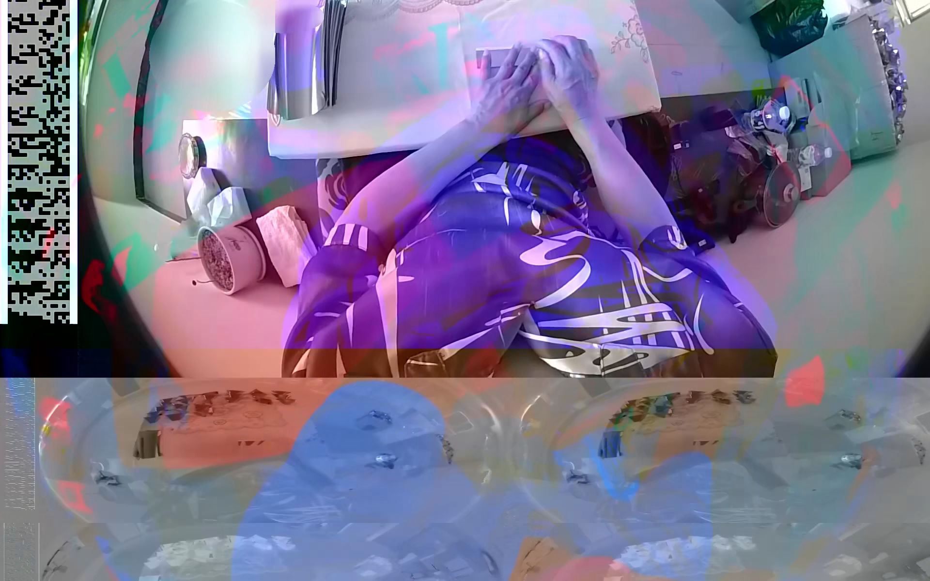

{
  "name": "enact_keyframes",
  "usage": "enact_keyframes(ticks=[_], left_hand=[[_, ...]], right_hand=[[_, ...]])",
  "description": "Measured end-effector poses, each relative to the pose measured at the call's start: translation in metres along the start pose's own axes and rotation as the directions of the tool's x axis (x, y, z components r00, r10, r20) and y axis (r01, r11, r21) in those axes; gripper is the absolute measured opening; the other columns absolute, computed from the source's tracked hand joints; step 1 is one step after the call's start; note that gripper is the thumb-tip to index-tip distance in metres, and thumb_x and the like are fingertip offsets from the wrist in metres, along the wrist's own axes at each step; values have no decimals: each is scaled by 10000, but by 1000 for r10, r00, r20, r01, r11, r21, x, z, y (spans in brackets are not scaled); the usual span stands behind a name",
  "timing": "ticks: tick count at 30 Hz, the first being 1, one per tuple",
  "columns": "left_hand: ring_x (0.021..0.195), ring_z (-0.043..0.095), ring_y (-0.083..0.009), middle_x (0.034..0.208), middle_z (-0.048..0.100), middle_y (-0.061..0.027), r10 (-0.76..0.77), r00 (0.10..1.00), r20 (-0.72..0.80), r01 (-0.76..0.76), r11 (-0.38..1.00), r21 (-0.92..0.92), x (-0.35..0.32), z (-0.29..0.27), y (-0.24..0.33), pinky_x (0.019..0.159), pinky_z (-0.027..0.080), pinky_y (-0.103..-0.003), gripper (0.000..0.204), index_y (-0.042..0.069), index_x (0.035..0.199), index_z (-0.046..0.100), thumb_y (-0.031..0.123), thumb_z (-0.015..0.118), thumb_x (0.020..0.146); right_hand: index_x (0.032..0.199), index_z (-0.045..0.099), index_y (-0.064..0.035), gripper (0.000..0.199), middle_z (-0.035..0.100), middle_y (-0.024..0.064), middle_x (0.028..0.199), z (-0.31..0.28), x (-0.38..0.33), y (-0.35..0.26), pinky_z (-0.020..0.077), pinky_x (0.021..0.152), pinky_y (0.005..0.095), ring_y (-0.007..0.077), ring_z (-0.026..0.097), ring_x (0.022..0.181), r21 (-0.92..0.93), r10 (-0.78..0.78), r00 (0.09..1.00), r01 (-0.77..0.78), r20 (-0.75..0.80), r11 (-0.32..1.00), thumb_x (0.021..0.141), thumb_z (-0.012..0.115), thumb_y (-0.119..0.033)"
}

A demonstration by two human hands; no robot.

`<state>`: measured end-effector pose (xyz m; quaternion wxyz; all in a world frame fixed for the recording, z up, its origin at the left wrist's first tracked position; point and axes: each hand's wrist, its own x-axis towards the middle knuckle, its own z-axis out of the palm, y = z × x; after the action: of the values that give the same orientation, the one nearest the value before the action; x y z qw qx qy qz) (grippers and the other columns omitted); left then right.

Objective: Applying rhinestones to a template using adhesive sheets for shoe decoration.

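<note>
As you reach over the table (387, 121), your left hand (508, 94) and right hand (570, 74) sit close together.
Flat item (492, 62) by the left; can't tell either grip's opening or hold.

Pale table (387, 116), floral print (630, 41) on top — pale floor (208, 324) lower left — true light hard to tell.

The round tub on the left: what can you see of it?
The round tub has a pale, smooth-looking wall and an open top showing dark, speckled contents I cannot identify. The tinted picture leaves its true colour and material uncertain. It looks tilted leftward, perhaps through lens distortion. Beside it is a crumpled pale bundle; contact is unclear.
</note>
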<state>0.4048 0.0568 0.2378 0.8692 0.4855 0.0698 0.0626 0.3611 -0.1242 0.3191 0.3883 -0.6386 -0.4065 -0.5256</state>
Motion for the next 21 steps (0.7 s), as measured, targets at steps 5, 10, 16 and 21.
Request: enact_keyframes(ticks=[5, 10, 16, 21], left_hand=[[1385, -34, -420, 1527, -25, -158, -30, 974, -223, 31, 1000, 0, -18, -68, -14, 1046, 100, -650, 949, 181, 1477, 24, 786, 273, 790], [1381, 14, -436, 1501, -47, -241, -187, 952, -241, 121, 957, -265, -46, -92, -9, 1045, 72, -655, 999, 87, 1469, 18, 782, 266, 795], [1392, 144, -323, 1498, 93, -229, 575, 781, 244, -534, 817, -216, -49, -149, -2, 1120, 163, -480, 1083, 35, 1458, 55, 837, 211, 747], [1320, 247, -299, 1430, 206, -211, 675, 736, -51, -666, 708, -235, -102, -163, -3, 1074, 238, -439, 996, 15, 1436, 122, 771, 231, 795]], right_hand=[[1168, 553, 66, 342, 623, 174, 1113, 48, -31, -5, 463, 859, 326, 246, 609, 982, 368, 80, 997, -75, 2, 927, 833, 490, 45], [1085, 582, 115, 259, 640, 158, 997, 33, -22, 57, 466, 774, 289, 179, 592, 851, 197, 176, 984, -179, 28, 964, 914, 560, -78], [1112, 601, 64, 273, 654, 182, 1029, 25, -49, -81, 519, 799, 322, 264, 648, 927, 679, 99, 802, -558, 589, 477, 866, 513, -13], [1072, 621, 53, 355, 635, 218, 1009, 45, -71, -226, 523, 787, 354, 314, 638, 908, 765, -698, 715, 433, 31, 477, 755, 578, -100]])
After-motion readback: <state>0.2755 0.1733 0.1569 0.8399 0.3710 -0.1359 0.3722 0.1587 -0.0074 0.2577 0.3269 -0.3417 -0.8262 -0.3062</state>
